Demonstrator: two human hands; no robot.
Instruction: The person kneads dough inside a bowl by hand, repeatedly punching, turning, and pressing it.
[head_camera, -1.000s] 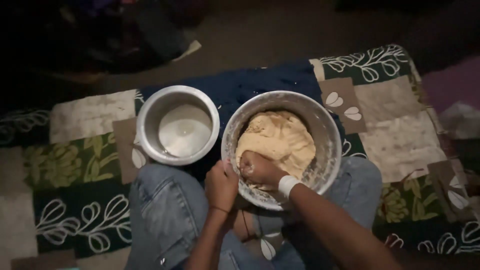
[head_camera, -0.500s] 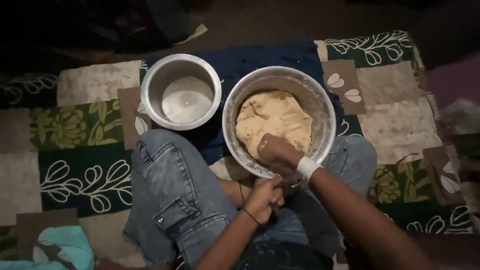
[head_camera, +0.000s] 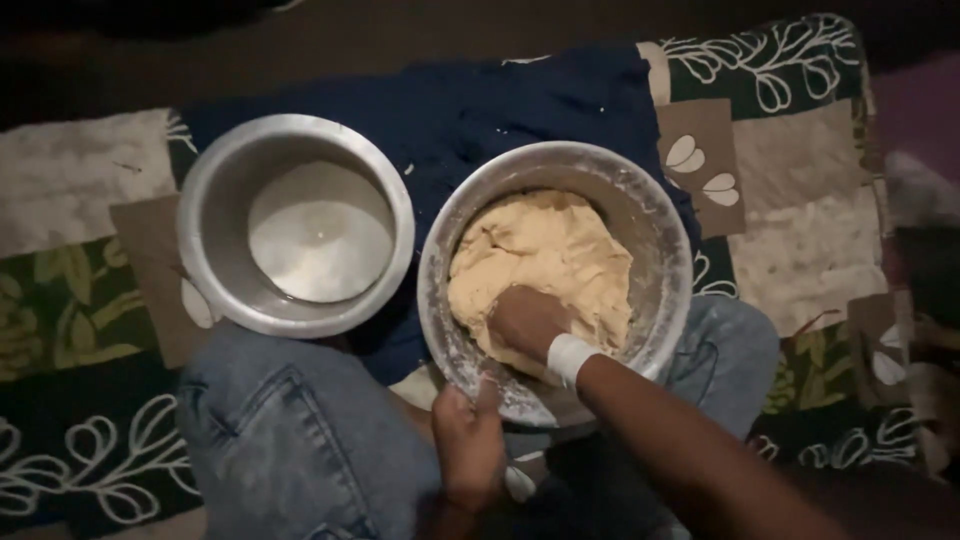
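A large metal bowl (head_camera: 660, 230), dusted with flour inside, rests between my knees and holds a mass of pale dough (head_camera: 545, 255). My right hand (head_camera: 524, 320), with a white band at the wrist, is closed in a fist and pressed into the near side of the dough. My left hand (head_camera: 468, 440) grips the bowl's near rim, thumb over the edge. A second metal pot (head_camera: 215, 215) with flour in its bottom stands to the left of the bowl.
I sit on a patchwork mat (head_camera: 800, 220) with leaf and flower prints. A dark blue cloth (head_camera: 500, 110) lies under and behind both vessels. My jeans-clad knees (head_camera: 290, 440) flank the bowl. Dark floor lies beyond the mat.
The view has moved closer and shifted. My right fist has pushed further into the dough. My left hand has slid left along the rim and holds it from below.
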